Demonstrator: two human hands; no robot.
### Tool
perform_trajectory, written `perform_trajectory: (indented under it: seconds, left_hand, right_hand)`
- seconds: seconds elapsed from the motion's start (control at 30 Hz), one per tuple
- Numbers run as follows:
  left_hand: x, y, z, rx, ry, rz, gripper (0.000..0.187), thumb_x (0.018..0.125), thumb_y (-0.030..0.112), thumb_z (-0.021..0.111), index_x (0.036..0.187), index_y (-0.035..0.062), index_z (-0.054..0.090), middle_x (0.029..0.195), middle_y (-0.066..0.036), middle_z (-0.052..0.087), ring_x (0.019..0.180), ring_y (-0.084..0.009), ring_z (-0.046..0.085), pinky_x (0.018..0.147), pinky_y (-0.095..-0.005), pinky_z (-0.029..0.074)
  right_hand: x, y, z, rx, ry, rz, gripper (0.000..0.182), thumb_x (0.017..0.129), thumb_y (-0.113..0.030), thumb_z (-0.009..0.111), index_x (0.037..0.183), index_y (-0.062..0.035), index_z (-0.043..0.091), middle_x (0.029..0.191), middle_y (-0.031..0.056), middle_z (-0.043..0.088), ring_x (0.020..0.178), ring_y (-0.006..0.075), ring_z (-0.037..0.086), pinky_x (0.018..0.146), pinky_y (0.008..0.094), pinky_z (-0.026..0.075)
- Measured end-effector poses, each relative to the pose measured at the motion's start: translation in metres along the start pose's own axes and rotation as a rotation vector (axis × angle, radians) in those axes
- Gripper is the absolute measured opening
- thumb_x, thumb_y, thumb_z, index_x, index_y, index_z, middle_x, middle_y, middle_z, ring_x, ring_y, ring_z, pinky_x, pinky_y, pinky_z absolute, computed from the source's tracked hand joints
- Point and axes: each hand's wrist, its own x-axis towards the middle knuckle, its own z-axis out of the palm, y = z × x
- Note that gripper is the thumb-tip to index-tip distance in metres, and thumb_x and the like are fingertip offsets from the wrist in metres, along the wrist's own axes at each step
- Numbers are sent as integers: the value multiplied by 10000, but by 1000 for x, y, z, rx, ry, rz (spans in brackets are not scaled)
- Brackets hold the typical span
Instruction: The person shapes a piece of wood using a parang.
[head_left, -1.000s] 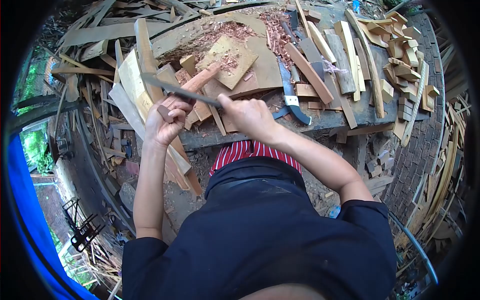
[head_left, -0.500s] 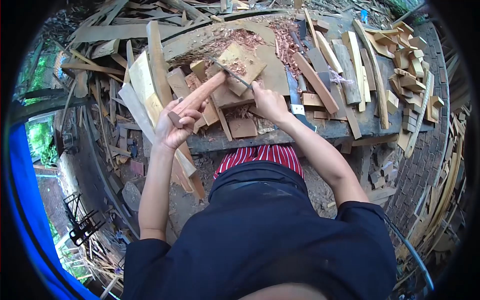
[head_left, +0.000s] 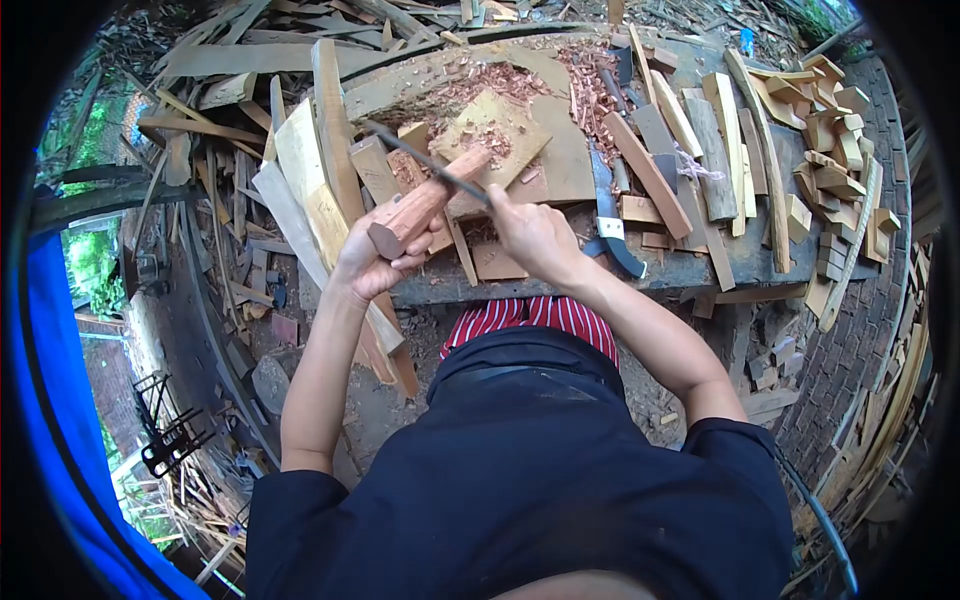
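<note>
My left hand (head_left: pixel 385 245) is closed around a reddish, faceted piece of wood (head_left: pixel 428 212), its flat dark end facing me and its narrower end pointing away over the bench. In my right hand (head_left: pixel 538 240) is a long, thin, dark file (head_left: pixel 420 158), lying slantwise across the upper part of the wood. The grip of the file is hidden inside my right fist. Below the far end of the wood sits a square wooden block (head_left: pixel 505 125) strewn with shavings.
To the right of my right hand, a large blade with a black-and-white handle (head_left: pixel 612 232) lies on the workbench (head_left: pixel 450 290). Wood strips (head_left: pixel 648 172) line the right side, with stacked cut blocks (head_left: pixel 835 150) beyond. Tall boards (head_left: pixel 300 160) lean at left; reddish shavings (head_left: pixel 510 80) cover the back.
The file has slid across the wood toward the left, with my right hand moving slightly nearer. The wood has turned so its butt end shows more. The whole view has shifted a little.
</note>
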Motion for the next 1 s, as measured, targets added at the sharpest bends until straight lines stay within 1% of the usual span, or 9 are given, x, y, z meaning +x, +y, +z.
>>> perform_trajectory:
  seconds: [0.1, 0.3, 0.43, 0.5, 0.53, 0.57, 0.83, 0.9, 1.0]
  left_hand:
    - [-3, -3, 2, 91, 226, 44, 403, 999, 279, 301, 1178, -31, 487, 904, -164, 581, 572, -143, 490, 437, -245, 383]
    - [-10, -6, -15, 1, 18, 59, 415, 989, 272, 295, 1190, -30, 496, 908, -161, 599, 563, -155, 485, 493, -256, 391]
    - [-4, -12, 15, -2, 85, 196, 398, 1003, 256, 314, 1241, -23, 468, 925, -160, 576, 556, -148, 452, 472, -246, 364]
    - [13, -10, 26, 47, 312, 211, 409, 1013, 268, 298, 1262, -14, 459, 941, -158, 578, 574, -168, 443, 503, -268, 376]
    - [23, -4, 5, 44, -1, 134, 423, 1009, 301, 307, 1254, -10, 456, 1016, -180, 587, 669, -192, 508, 591, -307, 432]
    - [26, -3, -16, 54, -11, 137, 423, 1009, 301, 307, 1254, -10, 456, 1016, -180, 587, 669, -192, 508, 591, -307, 432]
    - [5, -14, -8, -48, 229, 159, 407, 996, 301, 255, 1180, 19, 482, 876, -131, 543, 652, -178, 454, 557, -288, 394]
    - [4, -14, -4, 12, 97, 174, 395, 982, 264, 251, 1125, -8, 500, 850, -116, 541, 633, -162, 420, 519, -268, 354]
    - [2, -16, 14, 70, 250, 209, 379, 981, 259, 246, 1066, 4, 513, 846, -119, 553, 605, -152, 419, 481, -266, 342]
  right_hand:
    - [-13, -23, -21, -44, -40, -68, 269, 851, -83, 475, 1109, -14, 442, 617, 161, 626, 547, 340, 639, 468, 473, 499]
    - [-1, -20, 5, -11, 75, -113, 371, 848, -102, 518, 1193, 11, 443, 614, 166, 614, 558, 350, 628, 467, 475, 481]
    - [-4, -40, -16, 53, 109, -48, 327, 874, -116, 506, 1173, 1, 445, 598, 183, 601, 553, 369, 622, 474, 495, 481]
    - [4, -34, -20, 70, 26, 40, 263, 880, -119, 494, 1123, -35, 441, 608, 196, 603, 569, 390, 620, 490, 518, 469]
    - [7, -20, -14, 11, 57, 11, 280, 882, -120, 485, 1145, -35, 439, 618, 199, 608, 580, 394, 622, 504, 525, 468]
    - [9, -3, -6, -48, 92, -11, 297, 885, -122, 475, 1167, -35, 436, 628, 203, 612, 590, 398, 623, 519, 531, 467]
    - [10, -6, -7, -113, -53, 19, 393, 868, -86, 448, 1253, -20, 405, 660, 184, 633, 578, 353, 639, 489, 483, 488]
    - [-12, -33, -14, -30, 102, -122, 244, 837, -58, 481, 1074, -24, 437, 610, 155, 614, 523, 331, 626, 432, 468, 472]
    - [-25, -48, -21, -40, 40, -131, 186, 818, -46, 518, 985, -63, 439, 590, 137, 606, 505, 316, 626, 417, 457, 472]
